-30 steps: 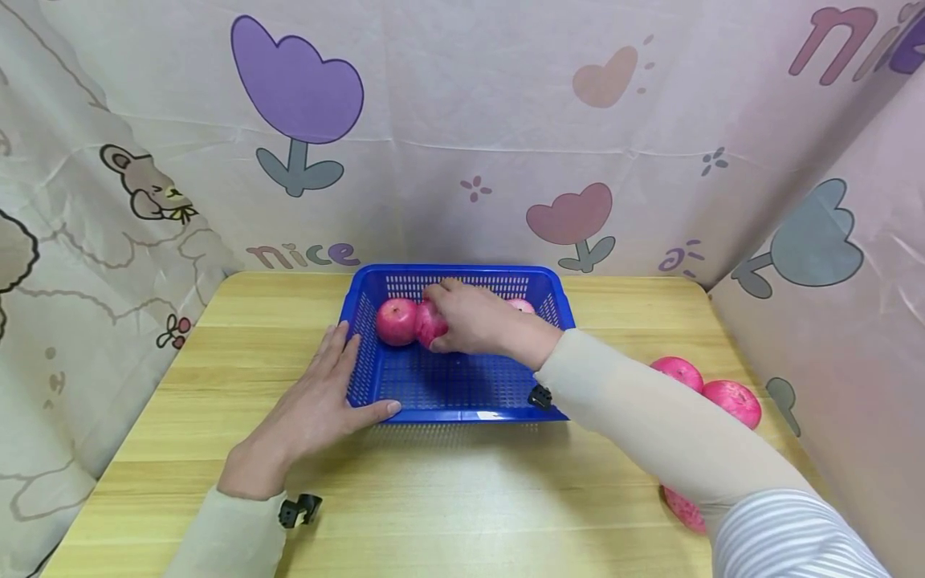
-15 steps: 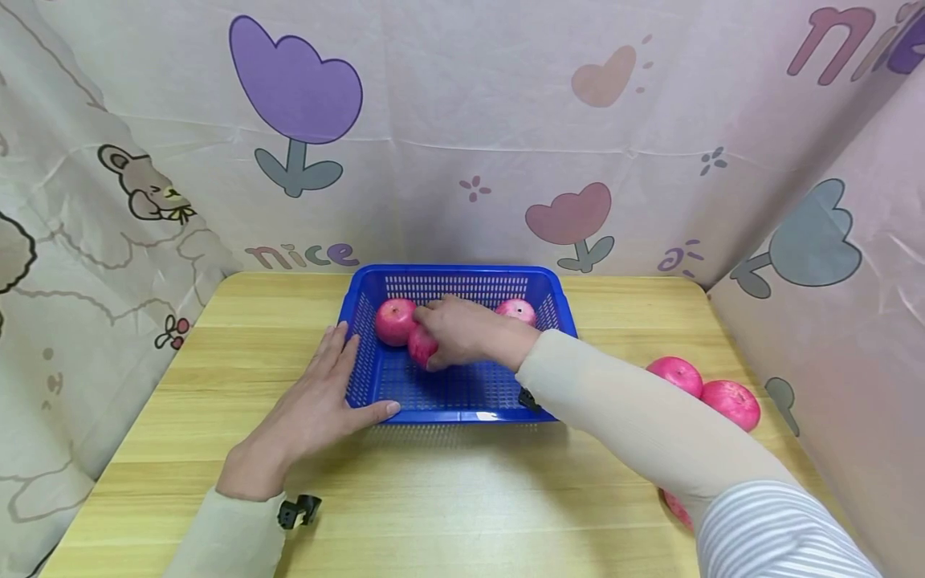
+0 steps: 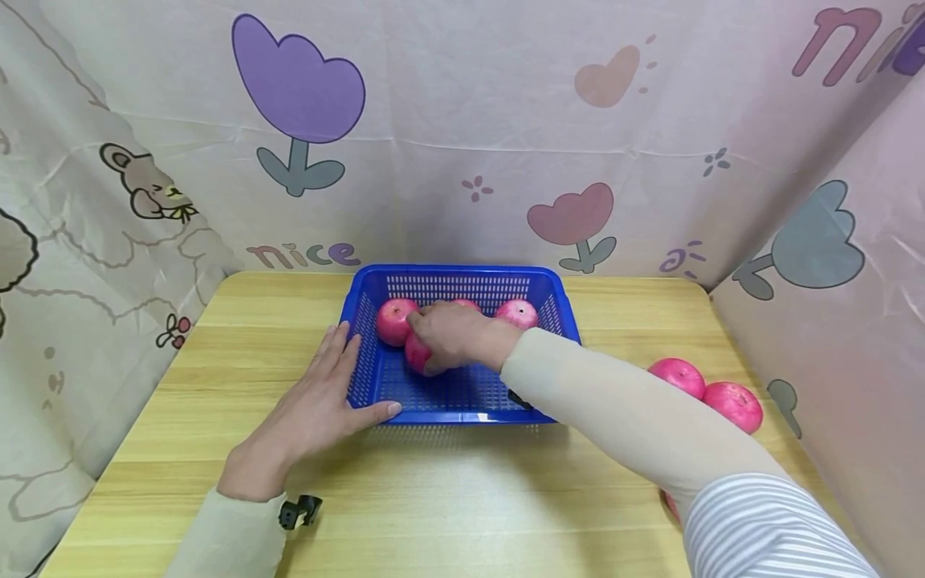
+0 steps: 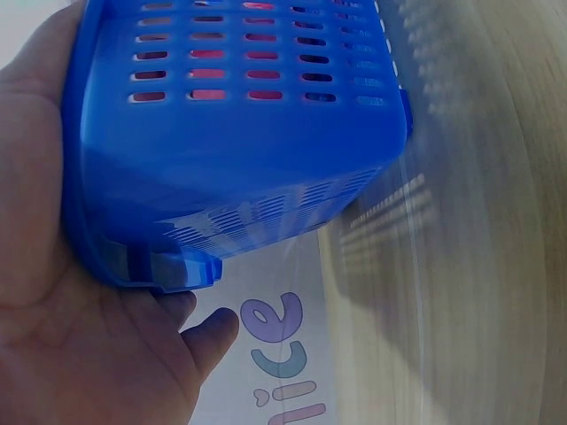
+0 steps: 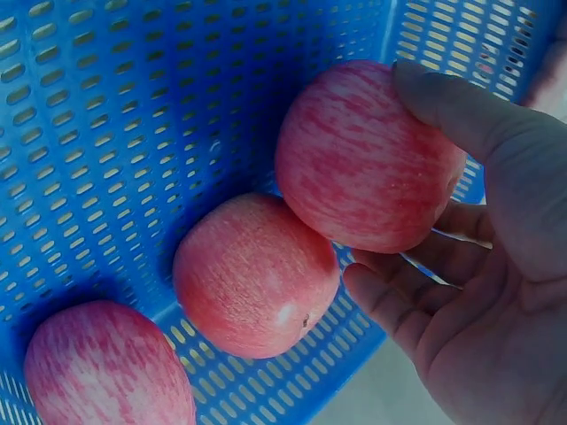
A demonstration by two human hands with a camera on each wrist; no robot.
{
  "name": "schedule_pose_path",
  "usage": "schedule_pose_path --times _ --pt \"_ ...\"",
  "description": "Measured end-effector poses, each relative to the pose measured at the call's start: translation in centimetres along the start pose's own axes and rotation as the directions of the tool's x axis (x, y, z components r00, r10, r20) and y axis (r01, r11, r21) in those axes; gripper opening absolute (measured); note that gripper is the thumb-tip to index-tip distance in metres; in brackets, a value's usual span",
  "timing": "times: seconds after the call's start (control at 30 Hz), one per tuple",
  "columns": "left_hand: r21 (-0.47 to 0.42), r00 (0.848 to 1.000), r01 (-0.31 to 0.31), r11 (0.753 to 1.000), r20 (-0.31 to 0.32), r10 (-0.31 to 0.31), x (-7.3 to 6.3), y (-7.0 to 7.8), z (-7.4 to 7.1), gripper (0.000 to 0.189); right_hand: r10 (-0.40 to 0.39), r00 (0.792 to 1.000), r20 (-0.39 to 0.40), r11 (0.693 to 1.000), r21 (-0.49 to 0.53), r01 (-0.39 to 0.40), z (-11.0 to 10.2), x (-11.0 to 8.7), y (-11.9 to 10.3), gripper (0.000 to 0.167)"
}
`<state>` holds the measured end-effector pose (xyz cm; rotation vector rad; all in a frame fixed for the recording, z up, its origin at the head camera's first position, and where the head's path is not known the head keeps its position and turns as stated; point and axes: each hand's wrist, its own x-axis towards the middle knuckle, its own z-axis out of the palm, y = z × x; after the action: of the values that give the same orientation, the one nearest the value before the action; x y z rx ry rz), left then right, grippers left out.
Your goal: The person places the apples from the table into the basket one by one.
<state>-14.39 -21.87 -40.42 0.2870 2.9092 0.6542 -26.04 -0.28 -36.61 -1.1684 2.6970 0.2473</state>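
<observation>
A blue plastic basket (image 3: 462,417) with slotted walls stands on the table. My left hand (image 3: 314,409) rests on its left rim, fingers straight along the side and thumb over the front left corner. Inside the basket, my right hand (image 3: 451,335) grips a red apple (image 5: 368,159), thumb on one side and fingers on the other. The gripped apple is close to another apple (image 3: 396,321) on the left. Beyond the hand an apple (image 3: 466,304) is partly hidden, and one more apple (image 3: 516,311) lies at the right.
Several apples (image 3: 733,406) lie on the wooden table (image 3: 448,506) to the right, one mostly covered by the right sleeve (image 3: 621,401). A printed cloth (image 3: 433,120) hangs behind and beside the table.
My right hand has moved the gripped apple a little left and toward the front of the basket. Apples behind the hand have come into sight. The left hand keeps its place.
</observation>
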Motion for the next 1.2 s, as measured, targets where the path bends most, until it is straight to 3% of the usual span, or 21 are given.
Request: schedule_pose_path --times 0.33,0.8,1.2 --pt "-0.002 1.0 -0.005 1.0 -0.005 0.005 0.0 0.0 0.1 0.13 0.011 1.0 0.017 0.993 -0.12 -0.009 1.1 0.7 -0.5 0.088" --pt "0.002 1.0 0.0 1.0 -0.003 0.0 0.1 0.0 0.0 0.125 0.06 0.997 0.048 0.993 -0.102 -0.055 1.2 1.1 -0.4 0.094" --pt "-0.001 1.0 0.001 1.0 -0.003 -0.001 0.1 -0.1 0.1 0.129 0.035 0.999 0.022 0.992 -0.119 -0.032 1.2 0.6 -0.2 0.091"
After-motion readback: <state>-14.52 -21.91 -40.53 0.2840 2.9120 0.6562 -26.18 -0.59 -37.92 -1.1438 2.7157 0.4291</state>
